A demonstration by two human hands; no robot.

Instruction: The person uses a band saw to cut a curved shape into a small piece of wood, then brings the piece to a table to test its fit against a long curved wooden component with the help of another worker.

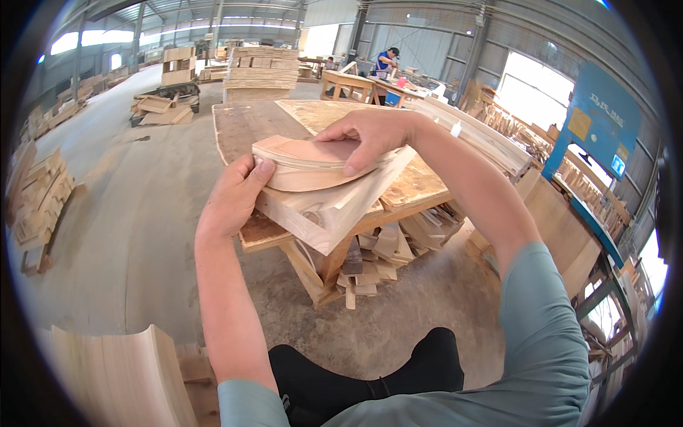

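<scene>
A curved wooden piece [306, 175] with a thin layered upper edge lies against a flat, pale wooden board [324, 213] over the table. My left hand [240, 186] grips the curved piece's left end, thumb on top and fingers curled behind it. Across its upper right part arches my right hand [370, 139], thumb pressed on the front edge and fingers bent over the far side. Beneath both pieces is the worn wooden worktable [249, 121]. Whether the curved piece is joined to the board I cannot tell.
Wood offcuts [377, 260] are heaped under the table. A blue machine [594, 117] stands at the right. At lower left are curved wooden blanks [121, 370]; stacked boards [261, 71] stand behind the table. A person in blue [385, 62] works at a far bench.
</scene>
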